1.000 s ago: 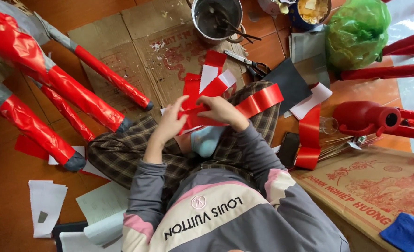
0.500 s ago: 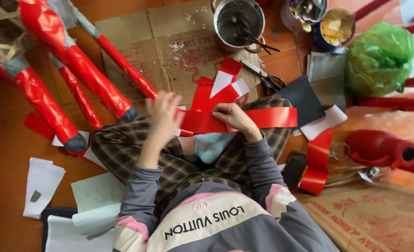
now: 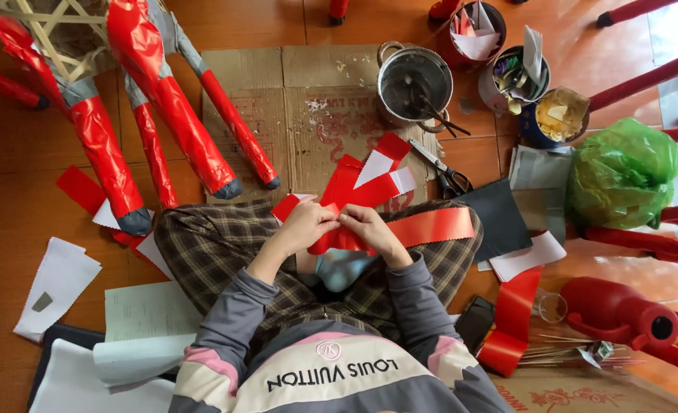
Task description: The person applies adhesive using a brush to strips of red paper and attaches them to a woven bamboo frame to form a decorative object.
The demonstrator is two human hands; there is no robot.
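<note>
I sit cross-legged on the floor in plaid trousers. My left hand and my right hand meet over my lap, both pinching one shiny red paper strip that runs out to the right across my knee. More red and white paper strips lie in a loose pile just beyond my hands, on a flattened cardboard sheet.
A red-wrapped frame with legs stands at the upper left. Scissors, a metal pot, tins and a green plastic bag lie to the right. A phone, a red roll and white sheets are near.
My left hand has come down from a raised position to meet my right hand on the red strip. The view has shifted, showing more of the floor beyond.
</note>
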